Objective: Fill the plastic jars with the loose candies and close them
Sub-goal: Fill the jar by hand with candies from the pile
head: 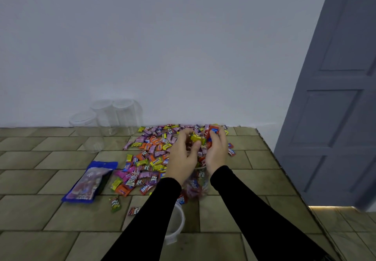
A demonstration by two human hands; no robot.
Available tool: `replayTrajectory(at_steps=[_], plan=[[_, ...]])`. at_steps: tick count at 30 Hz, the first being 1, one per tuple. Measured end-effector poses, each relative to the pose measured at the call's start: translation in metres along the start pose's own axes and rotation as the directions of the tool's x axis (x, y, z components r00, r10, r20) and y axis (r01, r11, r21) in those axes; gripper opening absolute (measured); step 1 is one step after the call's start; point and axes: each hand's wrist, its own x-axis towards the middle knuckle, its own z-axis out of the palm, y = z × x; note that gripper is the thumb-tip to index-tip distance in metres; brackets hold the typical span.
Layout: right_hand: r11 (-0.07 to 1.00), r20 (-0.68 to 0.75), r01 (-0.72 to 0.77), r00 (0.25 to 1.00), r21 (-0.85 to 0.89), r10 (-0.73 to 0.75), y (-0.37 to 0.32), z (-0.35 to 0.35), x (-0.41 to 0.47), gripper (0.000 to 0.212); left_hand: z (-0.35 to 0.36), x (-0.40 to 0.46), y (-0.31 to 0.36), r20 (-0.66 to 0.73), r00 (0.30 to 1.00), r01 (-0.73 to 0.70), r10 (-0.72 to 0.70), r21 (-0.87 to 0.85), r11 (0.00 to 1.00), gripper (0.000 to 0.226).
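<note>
Jar [200,181] upright, mouth up, both hands cupping candies [200,138] above

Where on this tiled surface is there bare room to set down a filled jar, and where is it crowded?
Bare tiles lie left of the blue bag, and more between the right hand and the right edge. The candy pile crowds the middle, and empty jars fill the back left by the wall.

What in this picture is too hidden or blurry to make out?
Head view only:
- Jar being filled: mouth hidden by the left hand and right hand; fill level unclear.
- Lid: partly behind the left sleeve.
- Empty jars: see-through and overlapping, count uncertain.
- Blue bag: print too blurred to read.
</note>
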Motion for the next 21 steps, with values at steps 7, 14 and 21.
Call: replayTrajectory(at_steps=[7, 14, 21], plan=[[0.998, -0.012, 0.006, 1.000, -0.064, -0.006, -0.001, 0.002, 0.001, 0.035, 0.000, 0.001, -0.007, 0.047, 0.999, 0.020, -0.016, -0.086, 0.996, 0.016], [0.998, -0.029, 0.006, 1.000, -0.058, -0.007, -0.001, 0.000, 0.002, 0.028, -0.002, 0.002, -0.011, 0.030, 0.996, 0.086, -0.081, -0.324, 0.942, 0.017], [0.994, -0.011, 0.007, 1.000, -0.109, -0.009, 0.008, 0.004, 0.000, 0.032, 0.005, -0.007, -0.012, -0.226, 0.949, 0.087, -0.219, -0.480, 0.873, 0.022]])
